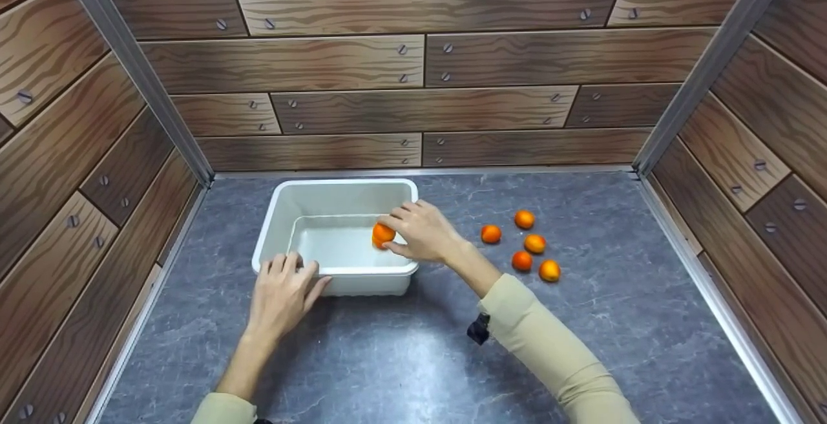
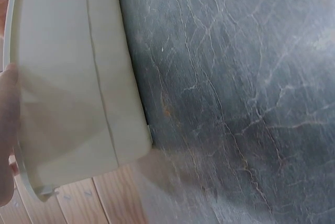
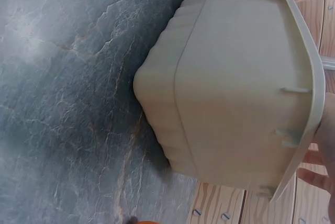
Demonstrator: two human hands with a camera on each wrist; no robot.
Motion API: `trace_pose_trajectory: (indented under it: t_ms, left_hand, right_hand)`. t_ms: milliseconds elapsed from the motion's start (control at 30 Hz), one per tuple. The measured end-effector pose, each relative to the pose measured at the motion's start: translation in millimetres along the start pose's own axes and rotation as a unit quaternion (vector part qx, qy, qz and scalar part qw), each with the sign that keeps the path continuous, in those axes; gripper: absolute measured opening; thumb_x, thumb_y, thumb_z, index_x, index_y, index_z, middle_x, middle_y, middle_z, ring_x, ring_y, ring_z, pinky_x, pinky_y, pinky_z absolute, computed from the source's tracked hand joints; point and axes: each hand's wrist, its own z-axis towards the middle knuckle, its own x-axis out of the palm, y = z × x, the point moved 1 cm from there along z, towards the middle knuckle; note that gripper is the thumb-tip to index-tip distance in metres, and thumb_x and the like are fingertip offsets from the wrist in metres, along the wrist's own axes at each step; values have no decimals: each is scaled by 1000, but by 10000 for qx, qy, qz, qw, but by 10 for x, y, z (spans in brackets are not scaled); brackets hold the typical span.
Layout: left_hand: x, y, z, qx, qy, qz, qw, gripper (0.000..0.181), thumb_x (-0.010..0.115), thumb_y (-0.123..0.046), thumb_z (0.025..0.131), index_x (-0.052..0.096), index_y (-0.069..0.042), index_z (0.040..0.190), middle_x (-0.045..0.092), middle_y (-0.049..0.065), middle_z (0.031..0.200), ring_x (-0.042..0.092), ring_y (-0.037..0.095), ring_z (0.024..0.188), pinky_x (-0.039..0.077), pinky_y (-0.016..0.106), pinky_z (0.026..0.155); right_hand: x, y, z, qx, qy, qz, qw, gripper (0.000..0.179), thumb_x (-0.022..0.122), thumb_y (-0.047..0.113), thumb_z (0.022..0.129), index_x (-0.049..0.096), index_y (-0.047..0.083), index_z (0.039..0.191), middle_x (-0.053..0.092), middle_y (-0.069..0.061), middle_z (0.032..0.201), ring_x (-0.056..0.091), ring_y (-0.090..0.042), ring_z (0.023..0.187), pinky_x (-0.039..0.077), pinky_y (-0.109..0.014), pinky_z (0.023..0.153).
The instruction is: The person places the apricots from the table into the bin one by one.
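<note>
The left grip (image 1: 282, 296) is clamped on the near rim of the pale bin (image 1: 362, 286), fingers over the lip and thumb along the outer wall. The bin looks like moulded plastic: stiff, probably light enough to slide if knocked, and best held by that rim. Inside it, toward the right end, an orange fruit (image 1: 383, 234) is pinched in the right grip (image 1: 423, 233); it is likely light and firm, smooth-skinned and easily bruised, so a gentle hold about its middle suits it. Farther right, five loose fruits (image 1: 535, 243) lie near one another on the counter (image 1: 413, 359), apt to roll.

For room, the left metal edging (image 1: 152, 301) leaves a strip beside the bin; the right-hand rim sits beneath the reaching hand; broad counter separates the loose fruits from the right metal edging (image 1: 709, 295).
</note>
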Motion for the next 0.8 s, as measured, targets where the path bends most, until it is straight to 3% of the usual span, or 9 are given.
trace_pose_trajectory:
  t_ms: [600,800]
  left_hand:
    - [-2,8,-1,33,-47,44,10000,38,62,-52,97,63,-14,94,56,12,86,53,32,80,43,48,73]
    - [-1,5,4,34,-70,36,10000,38,62,-52,97,63,-15,94,57,12,87,53,33,80,42,47,73]
  right_hand:
    - [21,35,69,27,513,105,9986,47,69,50,97,71,19,133,75,-3,114,71,-25,107,59,-42,92]
    - [-13,9,37,1,431,66,9990,49,66,53,98,71,19,132,75,-2,115,72,-24,106,59,-40,89]
